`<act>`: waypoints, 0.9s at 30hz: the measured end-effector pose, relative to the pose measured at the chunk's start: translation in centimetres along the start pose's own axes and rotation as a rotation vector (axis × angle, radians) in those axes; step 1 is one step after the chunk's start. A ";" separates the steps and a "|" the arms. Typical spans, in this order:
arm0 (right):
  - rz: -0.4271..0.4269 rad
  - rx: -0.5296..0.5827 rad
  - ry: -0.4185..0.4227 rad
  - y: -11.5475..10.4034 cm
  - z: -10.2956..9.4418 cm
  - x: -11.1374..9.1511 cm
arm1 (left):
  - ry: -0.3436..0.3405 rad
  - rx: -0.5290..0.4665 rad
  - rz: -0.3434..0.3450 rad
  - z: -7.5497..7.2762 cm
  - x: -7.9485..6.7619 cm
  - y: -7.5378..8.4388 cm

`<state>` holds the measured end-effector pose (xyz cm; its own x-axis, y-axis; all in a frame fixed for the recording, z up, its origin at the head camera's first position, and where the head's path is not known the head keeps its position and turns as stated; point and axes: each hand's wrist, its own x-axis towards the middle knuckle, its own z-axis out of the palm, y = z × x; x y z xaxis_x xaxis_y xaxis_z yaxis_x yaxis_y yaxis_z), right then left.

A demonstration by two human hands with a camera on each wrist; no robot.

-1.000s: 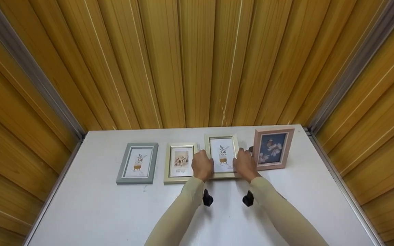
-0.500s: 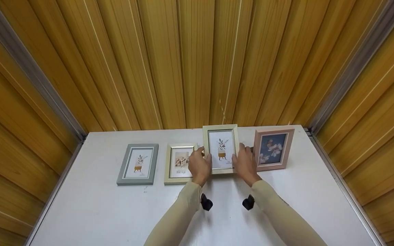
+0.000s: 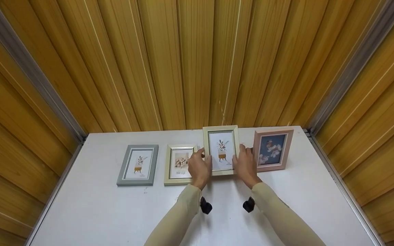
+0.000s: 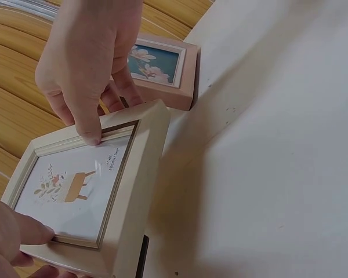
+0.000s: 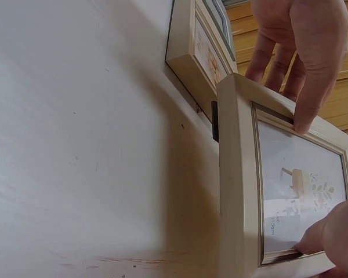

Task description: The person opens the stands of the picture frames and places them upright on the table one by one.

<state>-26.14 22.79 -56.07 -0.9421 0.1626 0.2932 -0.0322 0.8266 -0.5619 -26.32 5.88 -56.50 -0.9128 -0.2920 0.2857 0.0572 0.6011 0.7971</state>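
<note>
A cream picture frame (image 3: 221,172) with a potted-plant print stands steeply tilted, gripped at both sides. My left hand (image 3: 199,169) holds its left edge, thumb on the front and fingers behind. On the opposite edge, my right hand (image 3: 246,167) has a similar grip, its thumb (image 5: 313,237) over the print's border. A dark strip, likely the stand, shows behind the frame in both wrist views. Left of my left hand lies a pale gold picture frame (image 3: 167,171) with a flower print. Just right of my right hand, a pink picture frame (image 3: 257,150) with blossoms stands propped up.
A grey-green picture frame (image 3: 121,171) lies farthest left in the row. All rest on a white tabletop (image 3: 91,212), whose far edge meets a yellow wood-patterned wall (image 3: 197,68). Similar walls rise at both sides, with grey metal strips at the corners.
Both hands have lifted the cream frame away from me and tilted it more upright. Over the last half second it has hardly moved. The other frames stay put.
</note>
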 end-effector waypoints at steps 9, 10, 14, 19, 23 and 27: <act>0.016 -0.017 -0.016 0.1 0.3 -0.1 | -0.023 0.002 0.011 0.0 -0.4 -0.2; 0.019 -0.018 -0.019 0.1 0.4 -0.1 | -0.023 0.004 0.010 0.0 -0.4 -0.2; 0.033 -0.012 -0.025 0.1 0.5 -0.1 | -0.025 0.005 0.004 0.0 -0.4 -0.2; 0.053 0.014 -0.037 0.2 0.4 0.0 | -0.021 0.003 -0.003 -0.1 -0.5 -0.1; 0.078 0.039 -0.052 0.3 0.4 0.1 | -0.028 -0.054 -0.022 -0.5 -0.4 0.1; 0.103 0.058 -0.079 0.2 0.4 0.2 | -0.040 -0.145 -0.063 -1.2 -0.2 0.4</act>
<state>-26.46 22.79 -56.48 -0.9646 0.2006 0.1713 0.0491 0.7745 -0.6306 -25.64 5.32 -55.61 -0.9317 -0.2939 0.2136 0.0547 0.4678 0.8821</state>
